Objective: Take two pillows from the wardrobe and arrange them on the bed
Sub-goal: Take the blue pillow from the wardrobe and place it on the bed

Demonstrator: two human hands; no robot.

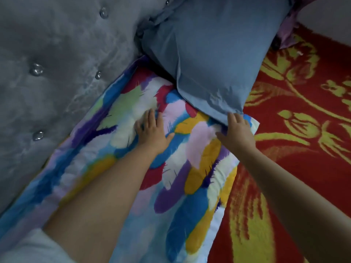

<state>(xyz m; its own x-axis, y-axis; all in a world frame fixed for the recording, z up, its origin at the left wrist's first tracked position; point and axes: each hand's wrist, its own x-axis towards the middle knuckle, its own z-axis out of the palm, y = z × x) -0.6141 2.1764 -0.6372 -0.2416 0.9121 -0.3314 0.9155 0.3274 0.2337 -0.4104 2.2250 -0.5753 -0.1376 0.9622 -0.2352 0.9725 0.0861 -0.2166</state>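
Note:
A pillow with a bright feather print (pixel 182 164) lies flat along the grey tufted headboard (pixel 57 73). A plain blue pillow (pixel 212 54) leans against the headboard beyond it, its near corner overlapping the feather pillow. My left hand (pixel 152 131) rests flat and open on the feather pillow's top. My right hand (pixel 237 130) lies at the feather pillow's far right corner, fingertips touching the blue pillow's lower edge. Whether it pinches the cloth is hidden.
A red blanket with yellow flower patterns (pixel 303 130) covers the bed to the right of both pillows. A purple cloth (pixel 290 21) pokes out behind the blue pillow at the upper right. The headboard carries several shiny buttons (pixel 38 69).

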